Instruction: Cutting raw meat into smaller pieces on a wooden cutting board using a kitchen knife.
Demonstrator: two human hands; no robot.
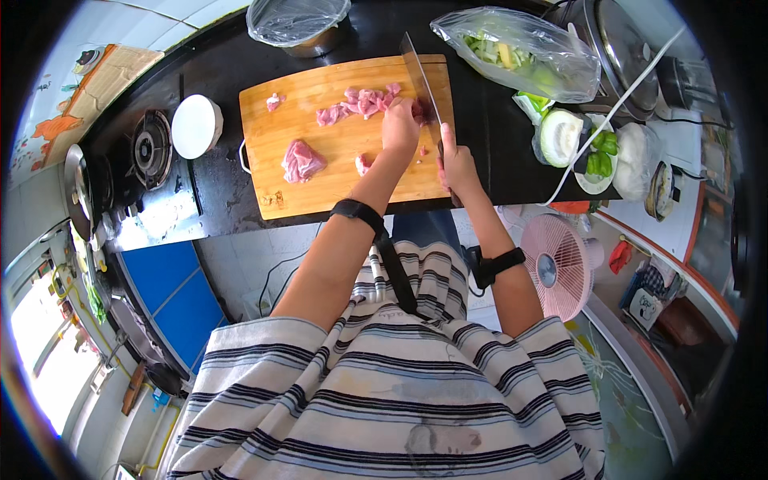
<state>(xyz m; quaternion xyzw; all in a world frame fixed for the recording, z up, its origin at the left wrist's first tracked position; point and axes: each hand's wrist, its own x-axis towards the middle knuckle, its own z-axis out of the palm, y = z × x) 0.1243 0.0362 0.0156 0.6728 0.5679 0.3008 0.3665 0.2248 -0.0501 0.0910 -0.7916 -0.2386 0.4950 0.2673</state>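
A wooden cutting board [342, 186] lies on the black countertop. My right hand [459, 167] grips the handle of a cleaver [425, 84], whose blade stands on edge near the board's right side. Just left of the blade, my left hand [400, 126] presses on raw meat [418, 111], most of it hidden by the fingers and the blade. Cut meat pieces [363, 102] trail leftward from that hand. A larger raw chunk [302, 161] rests at the lower left of the board. Smaller scraps [363, 164] lie beside my left forearm and at the upper left.
A white bowl [197, 126] stands between the board and a gas burner [151, 149]. Behind the board is a film-covered metal pot [298, 30]. At right are a plastic bag of cut vegetables [516, 54], a plate with green peppers [594, 183] and a white cable [618, 105]. A pink fan [555, 267] stands below.
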